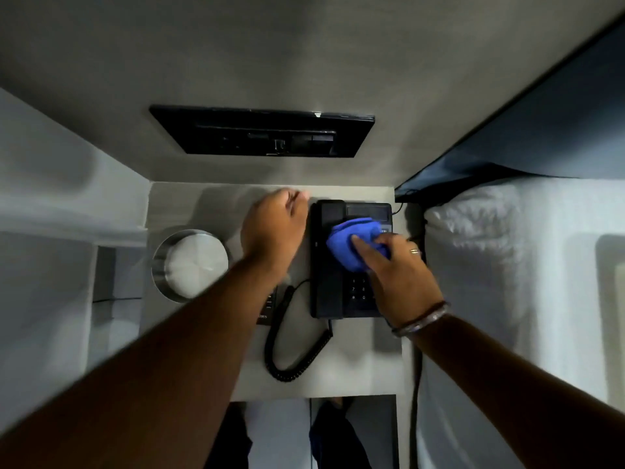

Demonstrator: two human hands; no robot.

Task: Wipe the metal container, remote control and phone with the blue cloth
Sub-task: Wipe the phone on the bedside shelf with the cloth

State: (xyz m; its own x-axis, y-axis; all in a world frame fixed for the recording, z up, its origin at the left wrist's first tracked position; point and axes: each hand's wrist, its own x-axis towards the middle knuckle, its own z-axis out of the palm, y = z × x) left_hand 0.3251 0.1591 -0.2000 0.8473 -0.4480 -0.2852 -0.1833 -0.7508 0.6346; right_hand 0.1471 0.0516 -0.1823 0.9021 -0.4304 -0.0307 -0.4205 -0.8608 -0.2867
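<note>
Item: nightstand (355,363), seen from above. Phone (333,265), black, at 2 o'clock on the top; coiled cord (287,350) trailing toward 6. Right hand (395,265) presses the bunched cloth (351,240) on the phone's upper face, fingers closed around it; phone wiping judged under way. Left hand (275,228) at 12, loosely curled, holding nothing visible. Container (189,264), metal, at 9; whether already wiped cannot be told. Remote (269,308), mostly hidden beneath the left forearm, only a dark lettered edge showing; identification uncertain. Keypad partly covered.
</note>
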